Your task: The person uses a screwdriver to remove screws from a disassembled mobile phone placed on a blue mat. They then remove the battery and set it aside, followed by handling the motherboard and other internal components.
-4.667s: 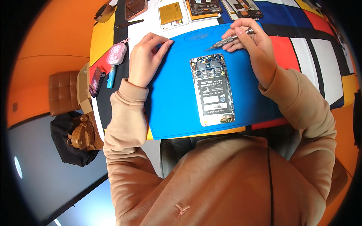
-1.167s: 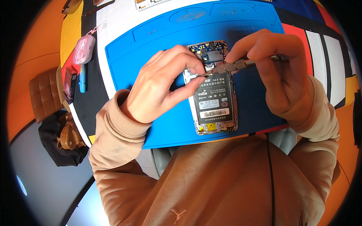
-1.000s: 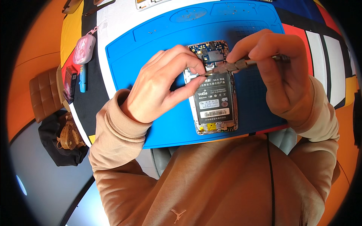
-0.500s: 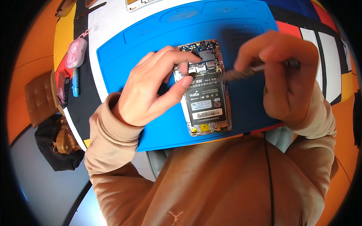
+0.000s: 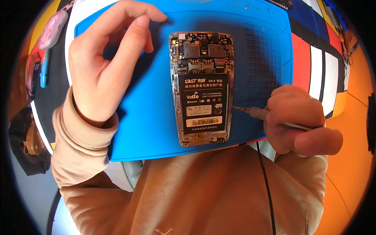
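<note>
A phone with its back cover off point(image 5: 177, 98) lies on the blue work mat point(image 5: 150, 133), its circuit board point(image 5: 203, 53) at the far end. The black battery point(image 5: 203, 100) fills its middle and near part. My left hand point(image 5: 109, 58) is off to the left of the phone, above the mat, holding nothing, with thumb and forefinger apart. To the right, my right hand point(image 5: 295, 121) is closed round a slim pointed metal tool point(image 5: 254, 112) with a knurled collar. Its thin tip meets the phone's right edge beside the battery; I cannot tell whether it touches.
At the left lie a pink case point(image 5: 53, 29) and a blue pen-like item point(image 5: 44, 72). Part of another device point(image 5: 284, 3) shows at the far edge. A black cable point(image 5: 264, 184) hangs down my front.
My left hand has come off the phone's board and moved left. My right hand has brought the tool lower, to the phone's right edge. The view has shifted, and the yellow piece no longer shows.
</note>
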### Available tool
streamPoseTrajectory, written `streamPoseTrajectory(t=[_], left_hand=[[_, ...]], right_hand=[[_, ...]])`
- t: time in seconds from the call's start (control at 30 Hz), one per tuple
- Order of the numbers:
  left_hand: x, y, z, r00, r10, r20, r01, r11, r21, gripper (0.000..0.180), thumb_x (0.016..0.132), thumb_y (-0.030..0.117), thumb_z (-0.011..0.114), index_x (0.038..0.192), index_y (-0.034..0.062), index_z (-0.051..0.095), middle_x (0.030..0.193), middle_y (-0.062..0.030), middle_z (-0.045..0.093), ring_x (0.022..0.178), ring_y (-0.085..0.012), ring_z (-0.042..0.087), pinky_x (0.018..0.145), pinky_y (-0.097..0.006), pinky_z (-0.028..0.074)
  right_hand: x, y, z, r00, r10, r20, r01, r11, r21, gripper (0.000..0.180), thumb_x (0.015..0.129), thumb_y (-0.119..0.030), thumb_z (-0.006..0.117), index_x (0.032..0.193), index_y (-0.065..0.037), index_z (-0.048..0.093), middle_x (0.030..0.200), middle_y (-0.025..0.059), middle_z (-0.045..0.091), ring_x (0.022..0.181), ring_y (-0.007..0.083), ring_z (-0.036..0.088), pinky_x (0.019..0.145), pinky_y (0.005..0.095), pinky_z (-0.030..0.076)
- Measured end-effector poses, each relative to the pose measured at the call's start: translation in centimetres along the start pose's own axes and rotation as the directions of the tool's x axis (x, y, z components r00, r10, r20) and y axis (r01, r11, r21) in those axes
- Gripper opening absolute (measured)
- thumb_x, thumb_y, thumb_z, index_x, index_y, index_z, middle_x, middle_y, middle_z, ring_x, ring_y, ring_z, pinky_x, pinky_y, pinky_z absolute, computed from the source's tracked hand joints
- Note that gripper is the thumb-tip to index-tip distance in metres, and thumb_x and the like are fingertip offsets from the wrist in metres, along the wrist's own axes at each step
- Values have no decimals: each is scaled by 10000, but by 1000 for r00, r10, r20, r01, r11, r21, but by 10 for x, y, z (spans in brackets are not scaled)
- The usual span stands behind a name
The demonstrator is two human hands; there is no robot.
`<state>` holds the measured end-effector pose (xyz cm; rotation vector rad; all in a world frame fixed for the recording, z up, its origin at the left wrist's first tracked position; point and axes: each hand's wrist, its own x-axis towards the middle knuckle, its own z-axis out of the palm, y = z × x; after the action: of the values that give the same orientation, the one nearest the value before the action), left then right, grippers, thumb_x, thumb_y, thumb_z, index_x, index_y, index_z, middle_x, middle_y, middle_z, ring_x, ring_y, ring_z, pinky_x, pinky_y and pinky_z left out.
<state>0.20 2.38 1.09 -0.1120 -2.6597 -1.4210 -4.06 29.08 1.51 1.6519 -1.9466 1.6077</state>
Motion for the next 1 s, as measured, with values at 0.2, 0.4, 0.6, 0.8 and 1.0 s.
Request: streamPoseTrajectory(t=[0.2,0.4,0.6,0.8,1.0], left_hand=[[-6,1,-1,999,21,40,-26,990,141,218,1001,91,476,1089,21,663,730,3,590,624,-31,458,563,-177,345],[-3,4,-1,997,58,58,-67,983,169,214,996,99,489,1098,39,667,721,10,592,639,-30,481,571,-174,354],[-2,5,1,996,69,55,-77,984,161,207,991,91,497,1093,40,670,721,7,597,654,-30,508,575,-175,365],[0,8,2,1000,18,-7,-18,999,31,148,918,41,539,946,-19,671,627,-50,644,547,-98,608,523,-203,452],[-2,8,7,996,86,-35,-82,991,108,142,912,35,540,940,-21,668,620,-47,638,537,-94,602,514,-205,447]], right_hand=[[-8,5,-4,996,-75,54,75,997,-15,350,915,-2,589,1119,-155,349,834,149,556,480,178,425,416,298,351],[-7,11,-2,984,-162,76,163,987,-5,346,924,15,558,1154,-140,353,828,147,541,465,163,400,397,285,319],[-10,10,-3,977,-194,86,195,981,-5,347,933,33,527,1190,-125,356,821,146,525,450,148,374,377,272,288],[-10,11,0,971,-229,72,229,973,0,304,960,2,503,1202,-118,363,818,144,522,454,146,383,369,265,282],[-9,10,-2,972,-219,88,223,974,-34,280,977,-39,498,1210,-114,363,825,150,528,473,155,411,378,266,301]])
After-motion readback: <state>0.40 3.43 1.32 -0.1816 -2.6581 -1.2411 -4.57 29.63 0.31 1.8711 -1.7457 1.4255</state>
